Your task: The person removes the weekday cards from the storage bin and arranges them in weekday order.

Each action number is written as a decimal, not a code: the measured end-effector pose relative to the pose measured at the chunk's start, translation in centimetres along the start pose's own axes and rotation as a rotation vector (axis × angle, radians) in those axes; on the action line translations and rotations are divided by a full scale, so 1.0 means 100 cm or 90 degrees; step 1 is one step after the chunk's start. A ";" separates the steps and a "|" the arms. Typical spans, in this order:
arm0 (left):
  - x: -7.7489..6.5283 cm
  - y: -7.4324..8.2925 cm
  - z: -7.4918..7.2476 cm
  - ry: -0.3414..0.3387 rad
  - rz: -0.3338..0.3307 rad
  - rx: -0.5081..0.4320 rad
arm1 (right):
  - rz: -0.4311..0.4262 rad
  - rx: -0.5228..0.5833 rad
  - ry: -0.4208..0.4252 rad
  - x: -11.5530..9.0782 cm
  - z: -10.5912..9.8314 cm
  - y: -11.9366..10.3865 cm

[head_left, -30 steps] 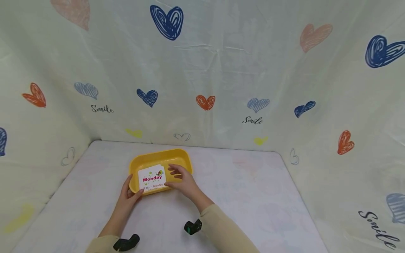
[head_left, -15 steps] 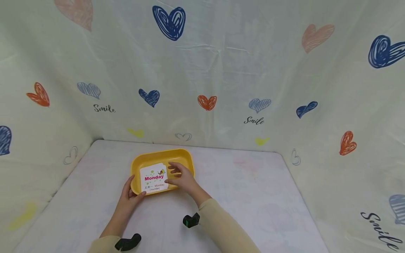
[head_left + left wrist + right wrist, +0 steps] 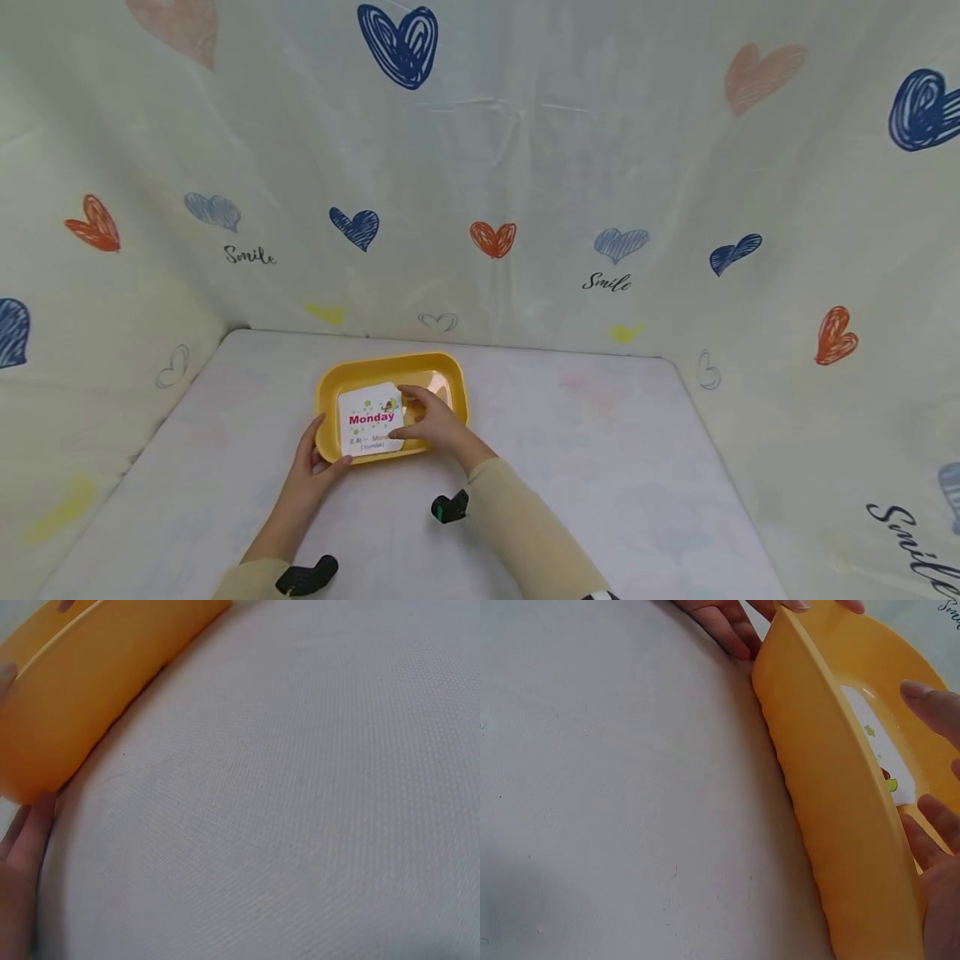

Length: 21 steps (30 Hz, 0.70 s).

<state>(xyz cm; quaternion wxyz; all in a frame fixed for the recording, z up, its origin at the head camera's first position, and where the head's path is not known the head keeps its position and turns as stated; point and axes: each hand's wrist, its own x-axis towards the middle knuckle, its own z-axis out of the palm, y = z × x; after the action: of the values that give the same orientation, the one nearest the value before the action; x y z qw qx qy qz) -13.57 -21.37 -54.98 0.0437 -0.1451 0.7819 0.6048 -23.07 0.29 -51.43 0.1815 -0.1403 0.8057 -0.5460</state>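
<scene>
A yellow tray [image 3: 390, 361] sits on the white-covered table, with a white card [image 3: 370, 429] printed "Monday" lying inside it toward the left. My left hand [image 3: 311, 475] grips the tray's near left corner, thumb at the near rim and fingers along the outer side; fingertips [image 3: 41, 806] show low against the wall in the left wrist view. Over the tray, my right hand [image 3: 441, 427] has thumb and fingers spread at the card's right edge. In the right wrist view, those fingers [image 3: 930, 829] sit apart from each other beside the card [image 3: 875, 739].
A pale curtain [image 3: 540, 183] with printed hearts and "Smile" lettering surrounds the table [image 3: 585, 467] at the back and sides. Each wrist carries a black device, one at the left [image 3: 307, 575] and one at the right [image 3: 450, 507].
My right fingers have come closer to the card, and the thumb overlaps more of its lower right print. My left hand keeps its grip on the tray. The whole view has shifted slightly.
</scene>
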 end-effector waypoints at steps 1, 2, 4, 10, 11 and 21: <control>-0.001 -0.001 0.000 -0.002 0.002 0.000 | 0.001 -0.002 -0.007 0.001 0.001 0.001; -0.001 -0.002 -0.001 -0.002 0.003 0.001 | 0.006 -0.003 -0.012 0.001 0.002 0.002; -0.001 -0.003 -0.001 -0.003 0.003 0.003 | 0.008 -0.011 -0.017 0.002 0.004 0.003; 0.001 -0.007 0.001 -0.004 0.009 -0.004 | 0.031 -0.035 -0.021 0.004 0.005 0.004; 0.002 -0.007 0.001 -0.005 0.011 -0.005 | 0.035 -0.035 -0.025 0.004 0.005 0.005; 0.002 -0.006 0.001 -0.011 0.027 0.000 | 0.024 -0.025 -0.029 0.009 0.003 0.005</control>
<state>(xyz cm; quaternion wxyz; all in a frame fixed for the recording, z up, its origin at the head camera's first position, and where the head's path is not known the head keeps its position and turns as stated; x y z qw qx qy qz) -13.61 -21.44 -55.60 0.0373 -0.1231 0.7842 0.6070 -23.76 -0.19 -52.09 0.2070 -0.1408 0.8146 -0.5232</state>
